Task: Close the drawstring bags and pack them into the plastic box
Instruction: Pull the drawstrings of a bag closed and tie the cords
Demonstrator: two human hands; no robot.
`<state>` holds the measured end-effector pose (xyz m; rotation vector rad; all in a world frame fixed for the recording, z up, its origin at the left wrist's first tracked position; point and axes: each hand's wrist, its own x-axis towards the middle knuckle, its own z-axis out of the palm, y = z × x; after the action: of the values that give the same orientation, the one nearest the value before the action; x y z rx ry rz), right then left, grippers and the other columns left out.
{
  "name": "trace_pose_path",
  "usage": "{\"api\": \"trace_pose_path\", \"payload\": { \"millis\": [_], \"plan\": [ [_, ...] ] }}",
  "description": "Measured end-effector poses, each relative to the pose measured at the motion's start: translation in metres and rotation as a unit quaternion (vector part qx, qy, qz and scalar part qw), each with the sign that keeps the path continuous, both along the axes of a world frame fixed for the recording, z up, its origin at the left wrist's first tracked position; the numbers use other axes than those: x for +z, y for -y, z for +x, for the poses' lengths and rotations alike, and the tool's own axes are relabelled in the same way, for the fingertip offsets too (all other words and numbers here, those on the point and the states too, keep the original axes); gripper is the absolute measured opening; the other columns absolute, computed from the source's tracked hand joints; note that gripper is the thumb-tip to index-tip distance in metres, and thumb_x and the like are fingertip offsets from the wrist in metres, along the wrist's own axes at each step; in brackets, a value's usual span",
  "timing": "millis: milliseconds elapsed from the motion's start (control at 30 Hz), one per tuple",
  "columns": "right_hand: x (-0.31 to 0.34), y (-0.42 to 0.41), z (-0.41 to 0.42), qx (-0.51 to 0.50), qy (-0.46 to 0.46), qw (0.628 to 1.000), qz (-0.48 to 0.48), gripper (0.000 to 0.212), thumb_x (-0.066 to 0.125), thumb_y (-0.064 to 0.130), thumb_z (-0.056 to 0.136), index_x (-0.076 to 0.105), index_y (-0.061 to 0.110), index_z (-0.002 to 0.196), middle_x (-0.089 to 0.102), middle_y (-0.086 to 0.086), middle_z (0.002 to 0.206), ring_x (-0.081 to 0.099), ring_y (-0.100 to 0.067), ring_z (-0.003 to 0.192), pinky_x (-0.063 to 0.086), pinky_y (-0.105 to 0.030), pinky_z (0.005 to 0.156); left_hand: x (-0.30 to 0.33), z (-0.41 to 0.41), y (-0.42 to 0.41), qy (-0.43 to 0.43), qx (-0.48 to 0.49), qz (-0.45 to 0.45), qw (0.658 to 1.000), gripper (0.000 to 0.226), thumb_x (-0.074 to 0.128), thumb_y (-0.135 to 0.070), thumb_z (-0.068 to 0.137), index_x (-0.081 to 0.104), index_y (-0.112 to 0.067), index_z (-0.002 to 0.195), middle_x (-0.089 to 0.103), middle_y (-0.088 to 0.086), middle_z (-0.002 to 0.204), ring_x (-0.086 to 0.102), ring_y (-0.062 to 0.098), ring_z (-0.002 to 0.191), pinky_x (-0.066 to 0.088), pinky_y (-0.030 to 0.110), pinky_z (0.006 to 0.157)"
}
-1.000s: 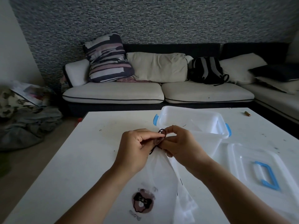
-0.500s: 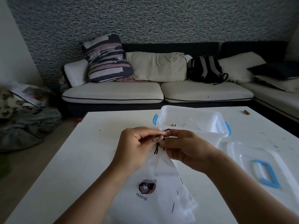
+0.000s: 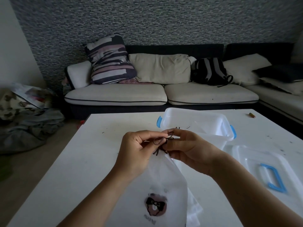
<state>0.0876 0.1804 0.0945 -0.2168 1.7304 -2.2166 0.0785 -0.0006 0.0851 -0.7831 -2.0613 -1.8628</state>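
Both hands (image 3: 164, 149) pinch drawstring (image 3: 161, 141) beside box (image 3: 196, 122) rim

There is one view only, from a wide-angle camera worn on the person's head. It looks forward and down over the white counter (image 3: 78, 161), close enough that both forearms enter from the bottom edge and the hands, left (image 3: 137, 151) and right (image 3: 191, 149), meet near the middle of the frame. The counter's near edge is cut off below; its far edge shows above the middle. Past it the view faces a sofa (image 3: 160, 94) and a patterned wall (image 3: 164, 22) square on. Straight lines bow toward the frame's edges.
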Motion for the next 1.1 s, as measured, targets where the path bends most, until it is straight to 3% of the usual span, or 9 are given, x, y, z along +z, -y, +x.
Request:
{"api": "trace_pose_path", "payload": {
  "millis": [167,300,433,533,667,767,900,967,1100],
  "plan": [
    [0.000,0.019,0.004,-0.110,-0.153,0.967,0.170,0.022,0.062,-0.008,0.088,0.067,0.005,0.105,0.069,-0.007,0.079,0.058,-0.014,0.067,0.048,-0.023,0.063,-0.001,-0.002,0.003,-0.007,0.012,-0.023,1.000,0.023,0.070,0.003,0.087,0.080,-0.017,0.096,0.078,-0.006,0.092,0.074,0.011,0.091,0.057,0.023,0.083],
    [-0.003,0.028,0.005,-0.161,-0.201,0.947,0.192,0.026,0.059,-0.009,0.088,0.065,0.010,0.105,0.070,-0.003,0.081,0.065,-0.010,0.067,0.049,-0.022,0.062,-0.002,-0.002,0.000,-0.009,0.019,-0.029,0.999,0.026,0.068,0.004,0.088,0.080,-0.016,0.097,0.078,-0.005,0.093,0.074,0.011,0.091,0.056,0.021,0.083],
    [-0.001,0.026,0.008,-0.197,-0.184,0.946,0.181,0.024,0.063,-0.011,0.084,0.070,0.009,0.097,0.074,-0.009,0.076,0.065,-0.015,0.063,0.052,-0.028,0.060,-0.003,-0.003,-0.001,-0.005,0.032,-0.032,0.999,0.023,0.070,0.000,0.087,0.080,-0.018,0.098,0.078,-0.007,0.094,0.074,0.009,0.092,0.056,0.021,0.084],
    [0.007,0.020,0.010,-0.161,-0.100,0.979,0.081,0.021,0.065,-0.014,0.084,0.070,0.001,0.098,0.072,-0.016,0.080,0.066,-0.019,0.068,0.054,-0.024,0.061,0.001,-0.003,-0.003,0.004,0.035,-0.005,0.999,0.022,0.072,0.000,0.086,0.079,-0.019,0.095,0.078,-0.007,0.092,0.074,0.009,0.090,0.055,0.017,0.079],
    [0.015,0.005,0.013,-0.043,0.015,0.999,-0.023,0.025,0.068,-0.005,0.081,0.068,0.008,0.101,0.069,-0.005,0.080,0.067,-0.012,0.066,0.057,-0.022,0.064,0.005,-0.003,-0.003,0.056,-0.011,0.053,0.997,0.018,0.071,0.003,0.084,0.079,-0.011,0.092,0.079,0.000,0.095,0.075,0.016,0.095,0.056,0.025,0.086],
    [0.017,-0.001,0.011,-0.019,0.052,0.998,-0.032,0.030,0.071,0.004,0.070,0.072,0.013,0.099,0.067,0.000,0.076,0.063,-0.007,0.060,0.056,-0.018,0.058,0.005,0.000,-0.005,0.092,-0.044,0.082,0.991,0.015,0.071,-0.005,0.083,0.079,-0.011,0.093,0.078,0.006,0.097,0.074,0.021,0.097,0.057,0.030,0.089],
    [0.018,-0.004,0.008,-0.015,0.084,0.994,-0.061,0.034,0.065,0.001,0.072,0.068,0.005,0.105,0.068,0.000,0.070,0.065,-0.006,0.058,0.056,-0.015,0.057,0.005,0.001,-0.005,0.135,-0.057,0.100,0.984,0.015,0.072,-0.018,0.077,0.081,-0.016,0.089,0.078,0.009,0.093,0.074,0.020,0.089,0.056,0.026,0.081],
    [0.021,-0.005,0.008,-0.010,0.049,0.998,-0.028,0.031,0.065,-0.004,0.076,0.069,0.004,0.105,0.068,-0.005,0.069,0.067,-0.011,0.059,0.058,-0.020,0.059,0.003,-0.001,-0.004,0.140,-0.051,0.105,0.983,0.015,0.073,-0.018,0.075,0.081,-0.018,0.086,0.078,0.010,0.090,0.074,0.019,0.083,0.056,0.025,0.079],
    [0.031,-0.008,0.007,-0.043,-0.080,0.985,0.146,0.025,0.070,-0.010,0.081,0.069,0.002,0.103,0.067,-0.012,0.066,0.066,-0.018,0.055,0.057,-0.027,0.056,0.001,-0.005,-0.001,0.111,-0.027,0.072,0.991,0.017,0.074,-0.017,0.076,0.080,-0.012,0.091,0.078,0.009,0.090,0.074,0.023,0.089,0.056,0.028,0.083]
  ]
}}
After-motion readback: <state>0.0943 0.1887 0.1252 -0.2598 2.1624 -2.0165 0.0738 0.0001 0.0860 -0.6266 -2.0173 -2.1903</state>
